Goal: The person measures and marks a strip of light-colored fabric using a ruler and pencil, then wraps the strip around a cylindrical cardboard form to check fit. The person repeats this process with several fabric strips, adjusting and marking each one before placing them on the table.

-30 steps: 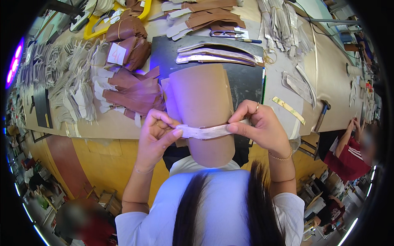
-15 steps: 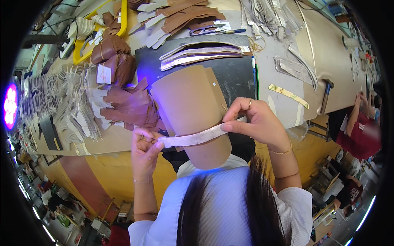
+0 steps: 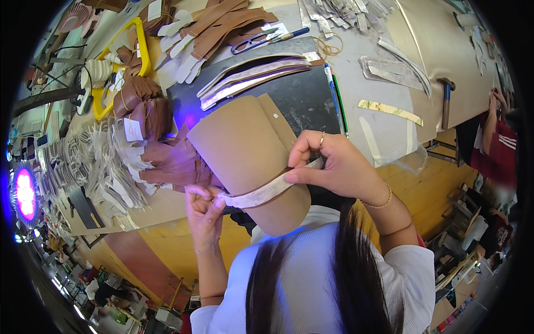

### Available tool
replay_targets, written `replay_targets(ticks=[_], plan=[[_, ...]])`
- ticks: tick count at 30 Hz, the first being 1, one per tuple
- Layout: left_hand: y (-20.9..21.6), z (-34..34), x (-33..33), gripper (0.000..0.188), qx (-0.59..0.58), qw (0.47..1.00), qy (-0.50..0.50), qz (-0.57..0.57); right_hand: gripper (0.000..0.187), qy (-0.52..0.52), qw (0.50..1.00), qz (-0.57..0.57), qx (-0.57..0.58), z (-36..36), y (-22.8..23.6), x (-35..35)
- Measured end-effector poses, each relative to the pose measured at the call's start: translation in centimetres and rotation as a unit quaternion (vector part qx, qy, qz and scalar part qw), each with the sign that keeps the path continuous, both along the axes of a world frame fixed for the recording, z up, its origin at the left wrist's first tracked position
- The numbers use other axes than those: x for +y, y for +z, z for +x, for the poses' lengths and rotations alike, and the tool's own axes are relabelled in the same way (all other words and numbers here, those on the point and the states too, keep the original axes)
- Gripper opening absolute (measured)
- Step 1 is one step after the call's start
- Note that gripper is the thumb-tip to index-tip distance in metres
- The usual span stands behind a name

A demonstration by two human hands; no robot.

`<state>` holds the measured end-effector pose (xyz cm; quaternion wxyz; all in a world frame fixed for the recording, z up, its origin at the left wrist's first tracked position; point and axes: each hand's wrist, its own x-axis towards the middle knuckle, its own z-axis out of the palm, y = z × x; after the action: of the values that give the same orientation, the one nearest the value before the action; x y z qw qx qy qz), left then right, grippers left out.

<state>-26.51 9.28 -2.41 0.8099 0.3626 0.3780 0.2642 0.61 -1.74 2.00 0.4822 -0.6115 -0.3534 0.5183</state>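
A pale grey curved strip (image 3: 258,196) with a thin brown edge stretches between my two hands. My left hand (image 3: 204,214) pinches its left end between thumb and fingers. My right hand (image 3: 339,167) has thumb and forefinger closed on the strip's other side, a short tail showing past them. The strip lies across the lower part of a tan curved panel (image 3: 239,147), which bulges up like a half cylinder between my hands. Behind the panel, several similar strips (image 3: 256,78) are stacked on a black board (image 3: 306,106).
Brown leather pieces (image 3: 172,158) and piles of grey strips (image 3: 89,161) cover the left. Scissors (image 3: 253,42) and pens (image 3: 336,97) lie beyond the panel. A yellow patterned strip (image 3: 389,112) and a hammer (image 3: 445,103) are at right. Another person's hands (image 3: 495,106) show far right.
The view has turned slightly, shifting the table. Both hands keep their pinch on the strip, which now slants more, its right end higher than its left.
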Motion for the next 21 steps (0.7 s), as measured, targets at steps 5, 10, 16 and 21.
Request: replay_targets(ticks=[5,10,16,21], plan=[[0.0,0.4,-0.2,0.036,0.001,1.000,0.004,-0.002,0.023,0.030,0.995,0.005,-0.092,0.0,0.4,0.2],[-0.2,0.6,-0.4,0.034,0.001,1.000,0.006,-0.010,0.025,-0.015,0.995,-0.039,0.095,-0.2,-1.7,-1.1],[0.2,0.2,-0.5,0.034,-0.013,1.000,0.007,-0.021,0.027,-0.076,0.938,-0.069,0.330,-0.1,-3.6,-2.2],[0.4,0.1,-0.3,0.039,0.002,1.000,-0.009,-0.020,0.028,-0.080,0.936,-0.064,0.336,-0.4,-4.4,-2.1]])
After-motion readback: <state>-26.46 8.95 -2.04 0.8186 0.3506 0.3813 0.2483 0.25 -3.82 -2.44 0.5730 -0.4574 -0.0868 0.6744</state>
